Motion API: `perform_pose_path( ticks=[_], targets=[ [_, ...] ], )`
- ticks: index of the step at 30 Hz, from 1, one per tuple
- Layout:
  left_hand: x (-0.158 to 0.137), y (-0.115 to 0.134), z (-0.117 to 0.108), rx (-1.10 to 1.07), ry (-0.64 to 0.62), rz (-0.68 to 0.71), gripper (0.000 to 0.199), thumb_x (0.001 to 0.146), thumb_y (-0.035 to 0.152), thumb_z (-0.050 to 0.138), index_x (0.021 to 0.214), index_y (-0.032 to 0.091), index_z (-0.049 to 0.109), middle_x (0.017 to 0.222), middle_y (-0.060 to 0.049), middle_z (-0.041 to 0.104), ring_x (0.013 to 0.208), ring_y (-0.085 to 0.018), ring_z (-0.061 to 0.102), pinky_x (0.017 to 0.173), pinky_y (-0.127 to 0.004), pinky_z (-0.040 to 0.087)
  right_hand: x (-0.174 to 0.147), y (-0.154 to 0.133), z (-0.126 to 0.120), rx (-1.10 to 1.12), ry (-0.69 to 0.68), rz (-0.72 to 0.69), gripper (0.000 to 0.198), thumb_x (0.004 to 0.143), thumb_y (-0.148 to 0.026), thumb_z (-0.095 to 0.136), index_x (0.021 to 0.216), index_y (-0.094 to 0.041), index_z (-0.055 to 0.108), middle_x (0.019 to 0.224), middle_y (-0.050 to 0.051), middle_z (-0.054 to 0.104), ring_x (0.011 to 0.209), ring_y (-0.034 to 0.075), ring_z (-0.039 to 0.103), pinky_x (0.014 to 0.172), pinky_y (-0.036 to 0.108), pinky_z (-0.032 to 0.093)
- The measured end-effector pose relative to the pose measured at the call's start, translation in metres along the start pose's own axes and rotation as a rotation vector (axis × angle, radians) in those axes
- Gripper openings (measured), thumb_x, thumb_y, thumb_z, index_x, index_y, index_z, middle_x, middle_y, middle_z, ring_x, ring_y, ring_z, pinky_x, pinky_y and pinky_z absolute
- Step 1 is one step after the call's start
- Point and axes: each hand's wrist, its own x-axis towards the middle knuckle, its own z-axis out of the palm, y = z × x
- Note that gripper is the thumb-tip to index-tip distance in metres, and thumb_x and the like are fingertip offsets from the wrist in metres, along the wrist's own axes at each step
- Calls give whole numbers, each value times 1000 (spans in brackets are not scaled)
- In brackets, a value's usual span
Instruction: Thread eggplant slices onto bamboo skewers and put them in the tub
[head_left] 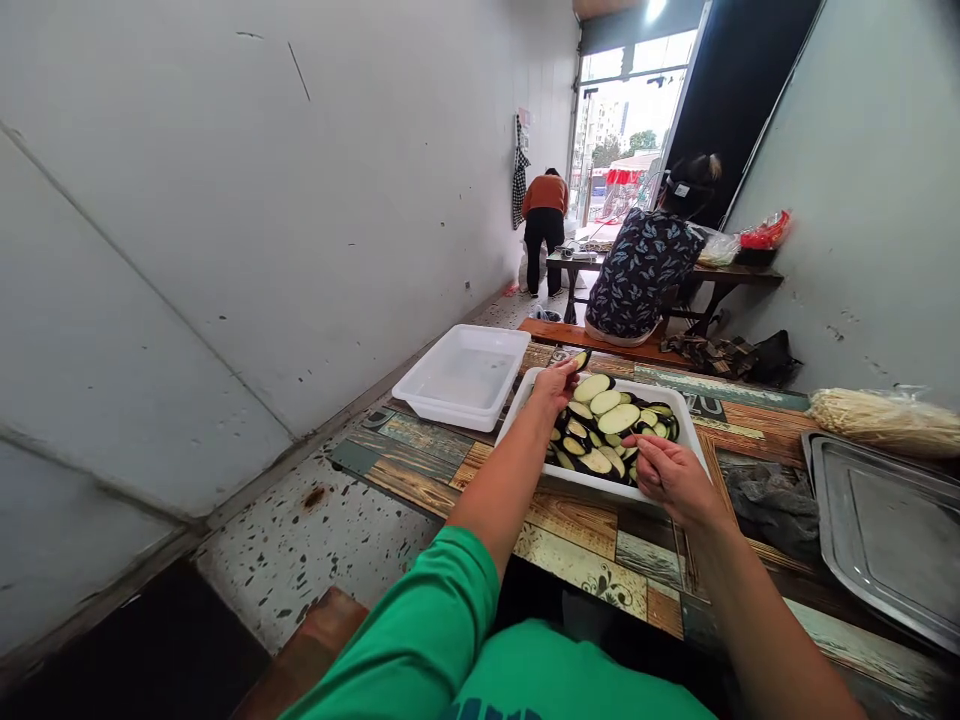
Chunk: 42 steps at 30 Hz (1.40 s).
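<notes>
A white tray [686, 425] full of eggplant slices [619, 419] with dark skin and pale flesh stands on the table before me. Over its far left corner, my left hand [556, 385] pinches one eggplant slice [582, 360] between thumb and fingers. My right hand [671, 475] is closed above the tray's near right side, fingertips pinched together over the slices. Whatever thin thing it may hold is too small to make out. Thin wooden skewers [718, 480] lie along the right of the tray, and more sticks show below my right hand.
Left of the tray stands a white plastic tub [469, 375]. To the right lie a dark grey cloth [772, 500], metal trays [892, 525] and a bag of enoki mushrooms [885, 415]. One person [646, 265] sits on a bench [551, 332] ahead; another [545, 215] bends near the doorway.
</notes>
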Motion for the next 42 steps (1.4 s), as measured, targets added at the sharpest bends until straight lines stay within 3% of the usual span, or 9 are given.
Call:
perform_pose_path(
  ticks=[14, 21, 29, 37, 42],
  targets=[
    [-6, 2, 3, -105, 36, -43, 7, 79, 11, 71, 80, 16, 67, 69, -1, 66, 72, -14, 63, 76, -30, 52, 0, -2, 1, -12, -18, -13, 34, 70, -46, 75, 80, -17, 59, 40, -12, 35, 32, 2, 20, 34, 18, 14],
    [-5, 0, 5, -115, 38, -12, 9, 78, 7, 69, 78, 16, 67, 65, 0, 65, 62, -12, 61, 73, -29, 54, 0, -2, 1, -8, 11, 5, 38, 67, -47, 76, 81, -17, 59, 40, -12, 36, 31, 2, 20, 34, 18, 14],
    [0, -5, 4, -54, 9, 10, 16, 69, 12, 79, 80, 14, 67, 65, -1, 66, 56, -11, 60, 66, -27, 54, 1, 0, 0, -5, 24, 2, 36, 68, -46, 75, 82, -18, 58, 40, -13, 35, 31, 2, 18, 34, 18, 13],
    [-6, -5, 5, -60, -28, 0, 14, 68, 5, 77, 73, 13, 67, 66, -2, 67, 61, -12, 63, 71, -28, 54, 2, 1, -1, -9, 35, 3, 36, 68, -46, 74, 83, -17, 58, 40, -13, 35, 30, 2, 19, 34, 17, 14],
    [-13, -3, 6, -58, -77, -24, 16, 67, 3, 77, 73, 12, 65, 65, -2, 67, 58, -12, 62, 66, -28, 54, 2, 1, 0, -8, 54, 0, 38, 67, -47, 75, 83, -18, 57, 40, -13, 35, 30, 2, 20, 32, 17, 16]
  ],
)
